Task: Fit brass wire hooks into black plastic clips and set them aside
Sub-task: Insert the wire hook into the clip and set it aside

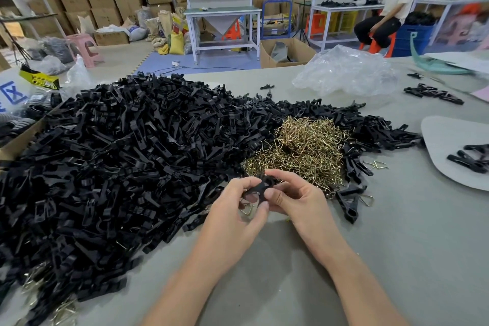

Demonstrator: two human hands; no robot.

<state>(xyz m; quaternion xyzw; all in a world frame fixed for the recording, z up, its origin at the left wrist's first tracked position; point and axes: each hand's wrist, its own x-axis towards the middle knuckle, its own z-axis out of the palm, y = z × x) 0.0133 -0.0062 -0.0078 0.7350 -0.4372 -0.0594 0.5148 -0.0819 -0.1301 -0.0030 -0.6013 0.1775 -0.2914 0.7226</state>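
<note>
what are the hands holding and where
A black plastic clip, pinched between both: left hand at its left end, right hand at its right. A brass wire hook shows just below it.

I hold a small black plastic clip [265, 184] just above a bent brass wire hook [249, 207], near a tangled heap of brass wire hooks [304, 148] that rests against a broad heap of loose black plastic clips [119, 153].
</note>
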